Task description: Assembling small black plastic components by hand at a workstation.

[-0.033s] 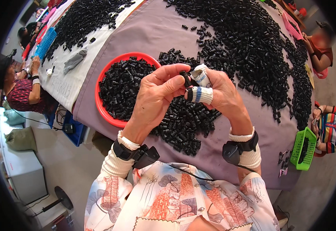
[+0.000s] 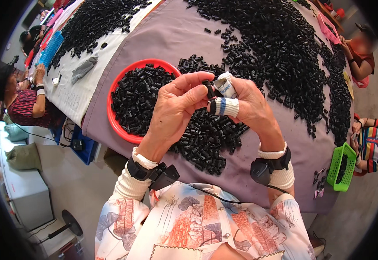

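Observation:
Above the heap, a small black plastic part (image 2: 208,88) is pinched between the thumb and forefinger of my left hand (image 2: 176,104). My right hand (image 2: 254,102) meets it from the other side, its thumb and forefinger wrapped in white cloth covers with blue marks, closed on the same part. The fingers partly cover it, so its exact shape is hidden. Under my hands lies a loose pile of similar black parts (image 2: 206,147). Left of the pile, partly behind my left hand, a round red basin (image 2: 112,116) is filled with more of them.
A large heap of black parts (image 2: 280,65) spreads over the mauve tablecloth (image 2: 141,43). At the right edge stands a green basket (image 2: 337,184). Other people sit at the left and right sides. A grey cloth (image 2: 85,68) and blue basket (image 2: 52,48) are on the neighbouring white-covered table.

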`<state>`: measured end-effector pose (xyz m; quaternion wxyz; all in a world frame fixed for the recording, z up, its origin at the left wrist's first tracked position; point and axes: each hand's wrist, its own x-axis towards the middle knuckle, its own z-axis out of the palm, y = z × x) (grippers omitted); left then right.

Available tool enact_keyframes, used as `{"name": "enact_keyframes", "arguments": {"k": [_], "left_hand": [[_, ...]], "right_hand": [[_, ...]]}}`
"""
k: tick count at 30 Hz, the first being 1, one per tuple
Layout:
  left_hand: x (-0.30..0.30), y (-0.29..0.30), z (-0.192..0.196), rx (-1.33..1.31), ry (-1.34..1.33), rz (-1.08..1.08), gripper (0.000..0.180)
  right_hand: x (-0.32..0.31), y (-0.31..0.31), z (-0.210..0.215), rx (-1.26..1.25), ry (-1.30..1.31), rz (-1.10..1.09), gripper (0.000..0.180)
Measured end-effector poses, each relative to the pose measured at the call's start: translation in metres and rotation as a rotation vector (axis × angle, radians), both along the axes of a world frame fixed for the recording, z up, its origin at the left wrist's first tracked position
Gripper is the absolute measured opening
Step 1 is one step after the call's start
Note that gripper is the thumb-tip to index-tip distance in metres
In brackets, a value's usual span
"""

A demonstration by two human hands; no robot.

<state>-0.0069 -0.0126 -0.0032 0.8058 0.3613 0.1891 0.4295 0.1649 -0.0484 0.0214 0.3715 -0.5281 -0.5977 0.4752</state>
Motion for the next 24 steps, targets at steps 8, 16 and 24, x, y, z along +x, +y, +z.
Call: {"name": "enact_keyframes", "arguments": {"k": [8,16,24], "left_hand": [[0.000,0.000,0.000,-0.008,0.006,-0.041,0.027],[-0.001,0.002,-0.002,-0.007,0.026,-0.063,0.026],[-0.001,0.003,-0.003,-0.077,0.016,-0.078,0.027]], "right_hand": [[0.000,0.005,0.000,0.058,-0.105,0.025,0.035],[0.001,0.005,-0.009,0.088,-0.066,0.043,0.034],[0.000,0.005,-0.014,0.118,-0.033,0.062,0.032]]}}
